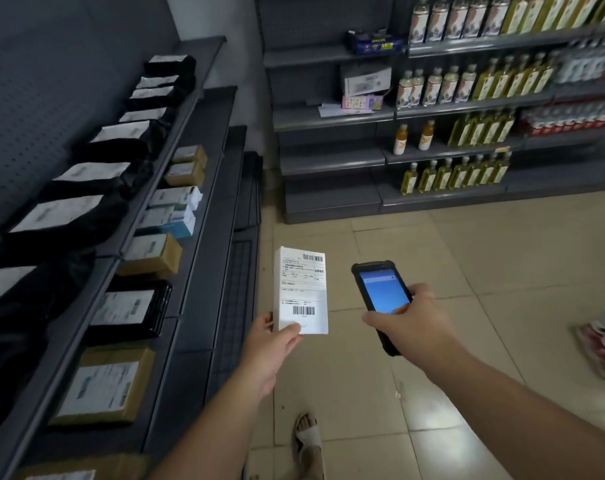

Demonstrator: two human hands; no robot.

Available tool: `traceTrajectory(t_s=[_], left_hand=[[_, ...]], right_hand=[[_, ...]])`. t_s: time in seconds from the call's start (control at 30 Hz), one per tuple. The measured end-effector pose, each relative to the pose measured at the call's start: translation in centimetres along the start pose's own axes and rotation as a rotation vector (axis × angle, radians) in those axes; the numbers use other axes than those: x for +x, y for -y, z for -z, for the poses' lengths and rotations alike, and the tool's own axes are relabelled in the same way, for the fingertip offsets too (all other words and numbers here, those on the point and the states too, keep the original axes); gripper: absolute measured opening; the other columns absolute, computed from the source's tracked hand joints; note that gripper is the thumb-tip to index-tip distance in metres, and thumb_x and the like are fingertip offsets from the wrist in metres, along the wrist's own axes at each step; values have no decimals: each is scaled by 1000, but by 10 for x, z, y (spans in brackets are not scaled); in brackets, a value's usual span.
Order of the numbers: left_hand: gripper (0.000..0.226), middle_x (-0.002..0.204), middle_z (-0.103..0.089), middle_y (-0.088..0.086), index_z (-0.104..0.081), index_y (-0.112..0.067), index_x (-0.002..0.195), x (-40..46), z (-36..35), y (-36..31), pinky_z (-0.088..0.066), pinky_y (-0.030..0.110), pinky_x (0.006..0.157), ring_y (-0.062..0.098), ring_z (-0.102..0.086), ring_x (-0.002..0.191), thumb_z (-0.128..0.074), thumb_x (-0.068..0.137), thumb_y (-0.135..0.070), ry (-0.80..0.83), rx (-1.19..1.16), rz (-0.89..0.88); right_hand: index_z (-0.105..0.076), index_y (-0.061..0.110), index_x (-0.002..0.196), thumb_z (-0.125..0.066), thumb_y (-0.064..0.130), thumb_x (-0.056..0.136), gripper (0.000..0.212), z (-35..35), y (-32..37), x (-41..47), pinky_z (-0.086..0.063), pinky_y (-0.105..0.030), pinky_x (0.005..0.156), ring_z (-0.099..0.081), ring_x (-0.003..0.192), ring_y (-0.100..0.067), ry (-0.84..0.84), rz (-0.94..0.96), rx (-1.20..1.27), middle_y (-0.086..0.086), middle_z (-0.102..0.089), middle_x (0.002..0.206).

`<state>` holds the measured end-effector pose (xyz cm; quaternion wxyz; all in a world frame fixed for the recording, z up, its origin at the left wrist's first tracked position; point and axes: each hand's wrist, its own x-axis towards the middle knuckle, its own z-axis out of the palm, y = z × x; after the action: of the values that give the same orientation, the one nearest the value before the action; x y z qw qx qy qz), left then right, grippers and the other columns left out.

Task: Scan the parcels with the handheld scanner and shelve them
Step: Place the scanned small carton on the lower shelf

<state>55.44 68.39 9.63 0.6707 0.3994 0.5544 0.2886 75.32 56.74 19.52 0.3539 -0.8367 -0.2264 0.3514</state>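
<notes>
My left hand [271,344] pinches the lower edge of a small white parcel [300,287], thumb on its front. The parcel stands upright with its barcoded shipping label facing me. Just to its right, my right hand [410,318] grips a black handheld scanner [380,292] whose blue screen is lit and whose top end points away from me. Parcel and scanner are held apart over the tiled floor. To the left runs a grey shelf unit [204,209] lined with labelled parcels: black bags on the upper tier, cardboard and white boxes below.
A second grey shelf unit [332,119] at the back holds bottles of oil and drinks, a few boxes and papers. A red and white bag [602,344] lies on the floor at the right edge. My sandalled foot [308,441] shows below on the tiles.
</notes>
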Motion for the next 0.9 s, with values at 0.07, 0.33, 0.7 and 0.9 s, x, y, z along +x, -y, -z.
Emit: traceTrajectory(t_s=[0.07, 0.33, 0.7, 0.9], left_hand=[[37, 124, -71, 8, -56, -15, 121, 39, -4, -25, -59, 35, 101, 21, -74, 111, -73, 93, 3, 12, -15, 10], [45, 129, -70, 12, -54, -4, 134, 178, -20, -114, -59, 34, 101, 26, -74, 114, -72, 93, 5, 27, -23, 26], [44, 129, -70, 14, -54, -1, 134, 361, -103, -201, -58, 30, 97, 27, -73, 114, -70, 94, 7, 16, -18, 40], [41, 127, -72, 14, -57, 1, 134, 447, -143, -259, -61, 24, 90, 24, -73, 114, -69, 95, 6, -51, -79, 67]], right_hand=[[-42, 27, 113, -85, 32, 70, 61, -7, 26, 35, -64, -55, 73, -77, 76, -29, -3, 1, 4, -8, -68, 89], [-37, 25, 119, -82, 29, 80, 60, -26, 109, 147, -57, -35, 62, -68, 67, -20, -55, -12, -15, -6, -67, 84], [-40, 20, 116, -84, 26, 80, 56, -21, 201, 346, -59, -41, 68, -62, 66, -18, -47, 10, 7, -3, -62, 77], [-39, 23, 113, -85, 27, 79, 58, -8, 262, 460, -58, -37, 62, -68, 68, -22, 20, 50, -41, -9, -69, 84]])
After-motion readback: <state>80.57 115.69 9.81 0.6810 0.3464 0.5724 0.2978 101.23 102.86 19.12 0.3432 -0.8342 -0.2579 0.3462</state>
